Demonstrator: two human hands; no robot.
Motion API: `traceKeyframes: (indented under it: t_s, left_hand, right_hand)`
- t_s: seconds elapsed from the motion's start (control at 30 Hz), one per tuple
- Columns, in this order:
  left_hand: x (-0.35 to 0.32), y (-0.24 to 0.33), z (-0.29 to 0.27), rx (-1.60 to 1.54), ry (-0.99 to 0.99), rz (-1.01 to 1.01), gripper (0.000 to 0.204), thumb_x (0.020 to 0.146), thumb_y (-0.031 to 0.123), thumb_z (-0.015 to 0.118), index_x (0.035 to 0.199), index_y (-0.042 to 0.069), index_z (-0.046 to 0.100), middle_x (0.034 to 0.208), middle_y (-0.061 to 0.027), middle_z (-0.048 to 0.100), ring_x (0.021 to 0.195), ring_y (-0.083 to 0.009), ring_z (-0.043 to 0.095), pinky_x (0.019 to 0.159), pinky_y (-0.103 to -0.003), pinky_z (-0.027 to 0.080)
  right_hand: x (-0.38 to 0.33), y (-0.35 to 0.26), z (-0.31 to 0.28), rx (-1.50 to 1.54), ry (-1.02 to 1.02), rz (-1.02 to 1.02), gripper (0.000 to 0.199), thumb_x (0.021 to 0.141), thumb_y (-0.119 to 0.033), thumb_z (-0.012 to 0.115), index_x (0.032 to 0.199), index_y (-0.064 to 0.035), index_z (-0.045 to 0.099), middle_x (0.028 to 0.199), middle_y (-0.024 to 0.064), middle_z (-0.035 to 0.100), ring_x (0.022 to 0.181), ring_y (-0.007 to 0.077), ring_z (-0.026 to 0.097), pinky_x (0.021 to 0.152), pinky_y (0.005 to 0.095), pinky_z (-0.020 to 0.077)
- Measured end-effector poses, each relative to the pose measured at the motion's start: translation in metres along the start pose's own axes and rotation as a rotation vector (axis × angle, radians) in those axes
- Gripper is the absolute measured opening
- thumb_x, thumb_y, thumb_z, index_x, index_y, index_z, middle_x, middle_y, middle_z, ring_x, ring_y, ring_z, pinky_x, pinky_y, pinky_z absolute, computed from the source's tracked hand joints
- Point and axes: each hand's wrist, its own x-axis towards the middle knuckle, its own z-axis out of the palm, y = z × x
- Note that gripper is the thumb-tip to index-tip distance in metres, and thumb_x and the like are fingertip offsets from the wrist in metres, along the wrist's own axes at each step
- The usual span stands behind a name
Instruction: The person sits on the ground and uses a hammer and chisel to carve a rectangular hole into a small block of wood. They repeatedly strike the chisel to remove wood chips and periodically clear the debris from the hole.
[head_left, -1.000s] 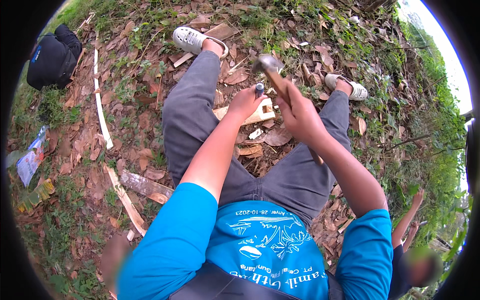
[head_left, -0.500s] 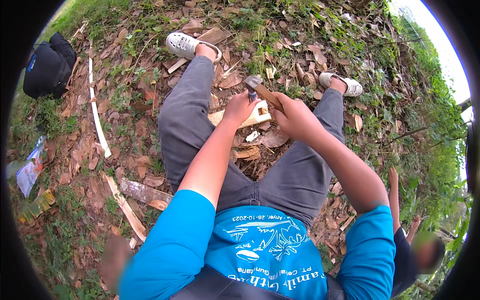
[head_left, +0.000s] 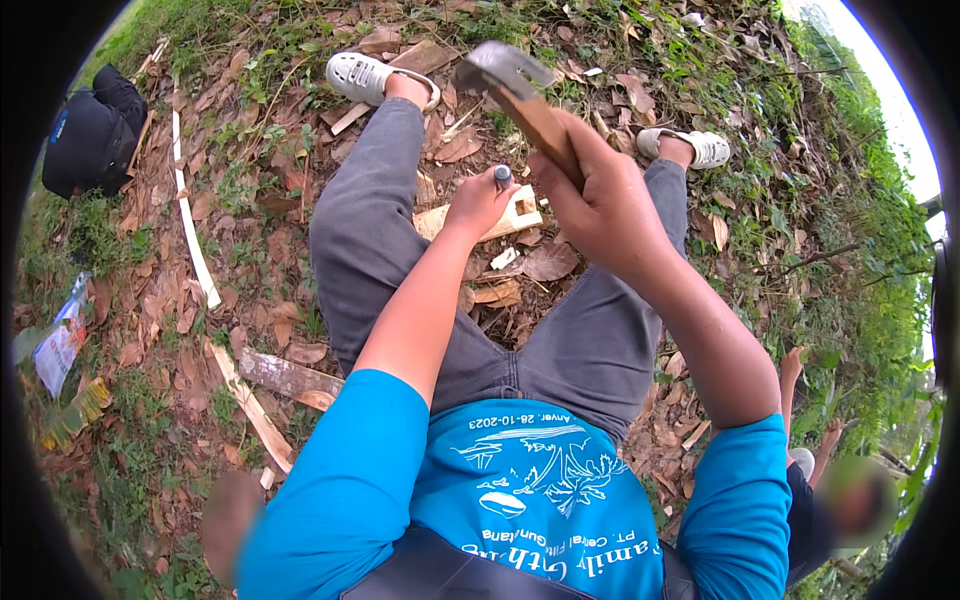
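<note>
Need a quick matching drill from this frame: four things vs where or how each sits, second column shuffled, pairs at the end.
Things:
1. hammer
2. chisel
3. wood block
4. black bag

Places or states:
A. lying on the leaves at far left
B. raised in the right hand, head up
C. on the ground between the legs, pale, with a notch cut in it
D. held upright in the left hand, metal top showing

Pairs: 1-B, 2-D, 3-C, 4-A
</note>
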Motion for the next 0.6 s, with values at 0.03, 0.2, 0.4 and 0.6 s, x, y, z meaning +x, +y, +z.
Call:
traceKeyframes:
  t_s: [0.03, 0.2, 0.4, 0.6]
  left_hand:
    - [0.006, -0.006, -0.002, 0.014, -0.014, 0.000, 0.029, 0.094, 0.033, 0.072, 0.100, 0.005, 0.066, 0.089, -0.0214, 0.072, 0.088, -0.0431, 0.070, 0.077, -0.050, 0.056]
    - [0.017, 0.012, -0.002, -0.001, -0.049, -0.021, 0.030, 0.093, 0.034, 0.073, 0.098, 0.006, 0.067, 0.087, -0.0198, 0.072, 0.086, -0.0424, 0.070, 0.076, -0.050, 0.055]
    - [0.010, -0.005, -0.004, -0.021, -0.021, -0.033, 0.027, 0.093, 0.033, 0.072, 0.100, 0.007, 0.068, 0.089, -0.0194, 0.073, 0.087, -0.0421, 0.070, 0.076, -0.050, 0.055]
    - [0.014, 0.007, -0.002, -0.034, -0.015, -0.009, 0.028, 0.093, 0.033, 0.072, 0.100, 0.007, 0.068, 0.090, -0.0195, 0.073, 0.088, -0.0420, 0.070, 0.077, -0.050, 0.055]
  right_hand:
    - [0.001, -0.013, 0.001, 0.045, 0.096, -0.140, 0.034, 0.097, -0.010, 0.063, 0.130, -0.0041, 0.056, 0.082, 0.0220, 0.068, 0.073, 0.0369, 0.069, 0.066, 0.0402, 0.0521]
    - [-0.007, 0.091, 0.007, -0.334, -0.229, 0.099, 0.043, 0.094, -0.014, 0.063, 0.134, -0.0019, 0.053, 0.091, 0.0262, 0.071, 0.088, 0.0461, 0.069, 0.076, 0.0513, 0.0541]
    - [0.009, 0.000, -0.001, 0.020, 0.080, -0.052, 0.031, 0.098, -0.011, 0.065, 0.126, -0.0005, 0.057, 0.077, 0.0184, 0.067, 0.066, 0.0321, 0.066, 0.063, 0.0376, 0.0492]
    - [0.003, 0.096, 0.011, -0.369, -0.238, 0.064, 0.036, 0.095, -0.012, 0.063, 0.130, -0.0041, 0.058, 0.087, 0.0268, 0.070, 0.083, 0.0451, 0.070, 0.071, 0.0495, 0.0537]
